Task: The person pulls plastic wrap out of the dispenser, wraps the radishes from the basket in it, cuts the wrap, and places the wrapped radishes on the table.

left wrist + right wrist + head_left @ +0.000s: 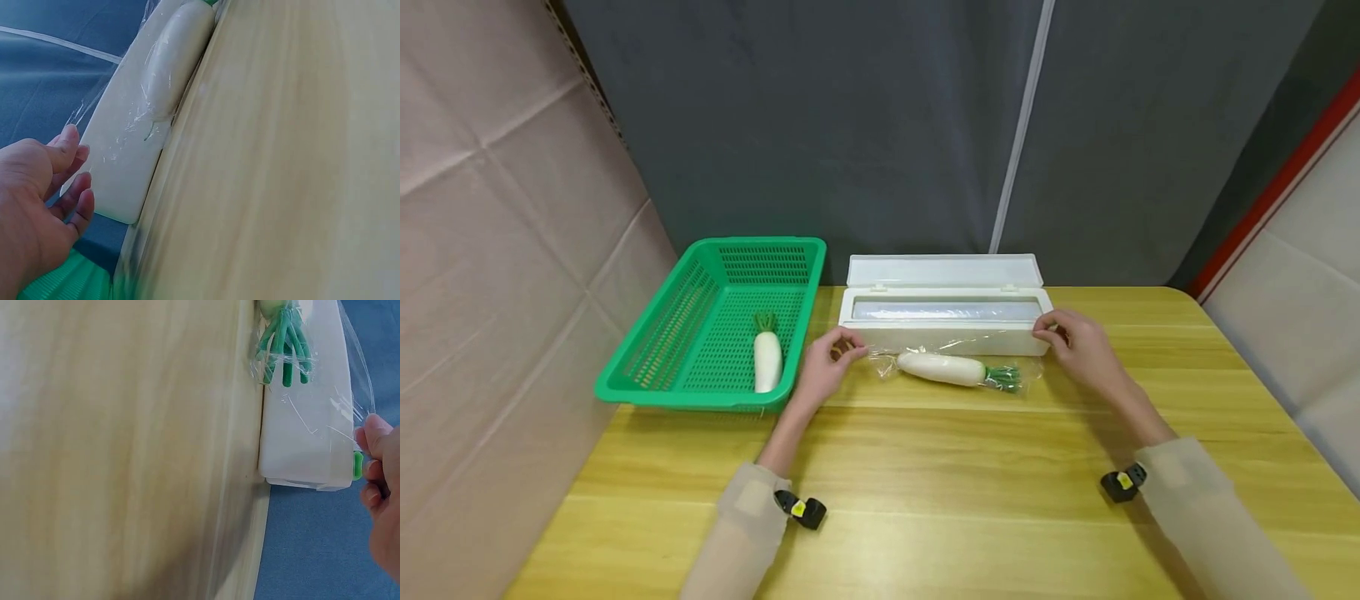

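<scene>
A white radish [942,368] with green stems lies on the table, loosely covered by clear plastic wrap [1028,371]. My left hand [829,367] pinches the wrap's left edge between thumb and forefinger, just off the radish's tip. At the other end my right hand [1078,346] pinches the right edge, beside the front right corner of a white wrap dispenser box [940,340]. Its lid [945,271] stands raised, and a roll of film [945,311] shows inside. In the right wrist view the film stretches from the green stems [287,347] to my fingertips [374,428].
A green plastic basket [700,398] stands left of the dispenser, close to my left wrist. Inside it lies another white radish [767,362]. A dark grey curtain [850,125] hangs behind the wooden table [947,500], with pale walls at both sides.
</scene>
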The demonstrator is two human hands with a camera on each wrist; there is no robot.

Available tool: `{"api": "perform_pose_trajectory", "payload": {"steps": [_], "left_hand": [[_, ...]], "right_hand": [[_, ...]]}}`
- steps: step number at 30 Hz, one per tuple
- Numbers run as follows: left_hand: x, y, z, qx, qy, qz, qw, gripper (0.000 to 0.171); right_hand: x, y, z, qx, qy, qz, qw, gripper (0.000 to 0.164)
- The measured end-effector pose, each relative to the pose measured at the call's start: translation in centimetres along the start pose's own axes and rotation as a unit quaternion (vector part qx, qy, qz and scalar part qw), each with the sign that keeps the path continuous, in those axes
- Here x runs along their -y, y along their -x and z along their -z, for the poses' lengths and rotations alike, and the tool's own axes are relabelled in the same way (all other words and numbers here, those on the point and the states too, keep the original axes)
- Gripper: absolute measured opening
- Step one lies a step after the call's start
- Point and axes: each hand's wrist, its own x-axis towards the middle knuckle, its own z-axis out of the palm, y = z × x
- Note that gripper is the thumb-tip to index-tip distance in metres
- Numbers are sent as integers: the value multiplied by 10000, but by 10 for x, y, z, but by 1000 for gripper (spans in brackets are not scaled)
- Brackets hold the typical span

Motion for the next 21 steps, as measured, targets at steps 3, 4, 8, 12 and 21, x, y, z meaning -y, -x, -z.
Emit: {"api": "perform_pose_trajectory", "payload": {"steps": [3, 4, 8, 12, 21], "left_hand": [[0, 2, 0, 108, 20, 17, 9999, 7], [1, 3, -1, 126, 20, 5, 9999, 7], [1, 4, -1, 195, -25, -81, 9998, 7], [-1, 7, 1, 293, -233, -180, 9991, 6], [-1, 11, 4, 578, -585, -331, 9961, 8]], "right_hand": [[2, 3, 1, 21, -57, 228, 9997, 9], [2, 4, 2, 15, -64, 342, 9994, 13], [3, 9, 2, 83, -154, 741, 9971, 22], [4, 12, 2, 251, -283, 812, 9960, 24], [2, 21, 1, 675, -430, 706, 9943, 27]]}}
